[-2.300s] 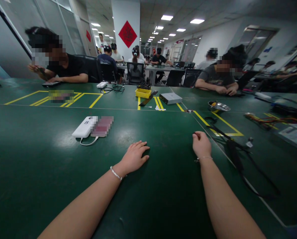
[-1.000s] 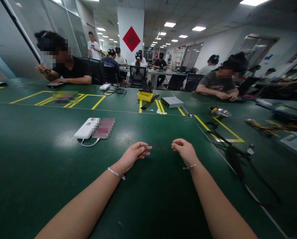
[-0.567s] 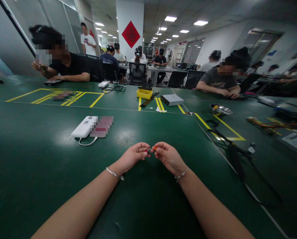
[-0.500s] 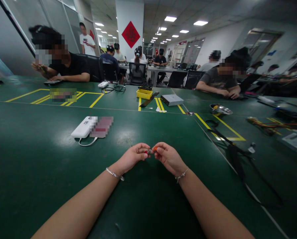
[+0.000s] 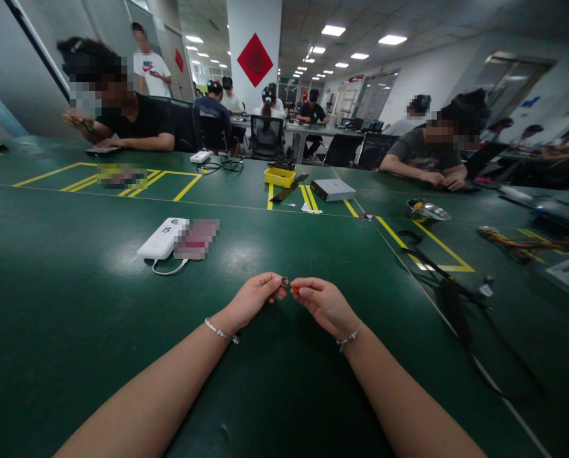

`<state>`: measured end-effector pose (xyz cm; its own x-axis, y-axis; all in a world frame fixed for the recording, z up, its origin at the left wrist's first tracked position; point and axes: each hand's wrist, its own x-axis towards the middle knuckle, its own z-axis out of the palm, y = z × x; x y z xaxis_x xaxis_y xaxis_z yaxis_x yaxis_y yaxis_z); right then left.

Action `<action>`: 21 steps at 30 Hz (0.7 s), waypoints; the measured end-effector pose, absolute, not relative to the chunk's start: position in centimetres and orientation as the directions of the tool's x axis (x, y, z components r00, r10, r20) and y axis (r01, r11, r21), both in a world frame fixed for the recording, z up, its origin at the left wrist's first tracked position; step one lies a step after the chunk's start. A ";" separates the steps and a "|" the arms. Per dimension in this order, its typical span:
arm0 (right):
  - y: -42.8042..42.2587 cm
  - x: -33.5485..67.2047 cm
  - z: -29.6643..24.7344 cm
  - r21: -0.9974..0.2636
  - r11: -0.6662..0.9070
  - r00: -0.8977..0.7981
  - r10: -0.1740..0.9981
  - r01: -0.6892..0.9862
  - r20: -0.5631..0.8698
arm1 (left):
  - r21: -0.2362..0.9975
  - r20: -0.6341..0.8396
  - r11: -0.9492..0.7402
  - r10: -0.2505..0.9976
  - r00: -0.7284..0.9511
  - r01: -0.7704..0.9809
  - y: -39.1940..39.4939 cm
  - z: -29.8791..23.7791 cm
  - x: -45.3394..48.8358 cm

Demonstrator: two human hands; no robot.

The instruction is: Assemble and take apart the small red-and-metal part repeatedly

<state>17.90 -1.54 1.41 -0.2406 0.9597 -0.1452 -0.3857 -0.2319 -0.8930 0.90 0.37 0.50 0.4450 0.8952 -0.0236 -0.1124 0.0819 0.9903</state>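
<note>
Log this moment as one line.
left hand: pinching small metallic piece | right hand: pinching small orange piece | pieces: close together, contact unclear | white device: on green table

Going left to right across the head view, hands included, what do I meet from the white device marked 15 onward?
White device → left hand, holding a small metallic piece → right hand, pinching a small orange piece → metal dish → coloured wires.

White power bank (image 5: pixel 161 238); yellow bin (image 5: pixel 278 179) near grey box (image 5: pixel 332 190).
</note>
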 end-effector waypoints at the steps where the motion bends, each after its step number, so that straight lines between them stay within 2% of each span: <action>1: -1.6 17.9 1.4 -0.894 -0.228 -0.245 0.959 -0.387 -0.139 | 0.992 -0.019 0.074 0.894 0.447 -0.105 0.4 0.5 0.9; 12: -1.4 18.1 1.4 -0.894 -0.219 -0.230 0.964 -0.391 -0.136 | 0.993 0.004 0.046 0.911 0.413 -0.111 0.1 1.1 1.1; 21: -1.6 17.7 1.6 -0.908 -0.247 -0.248 0.954 -0.338 -0.167 | 0.986 0.147 -0.166 0.933 0.329 0.032 0.2 0.6 1.0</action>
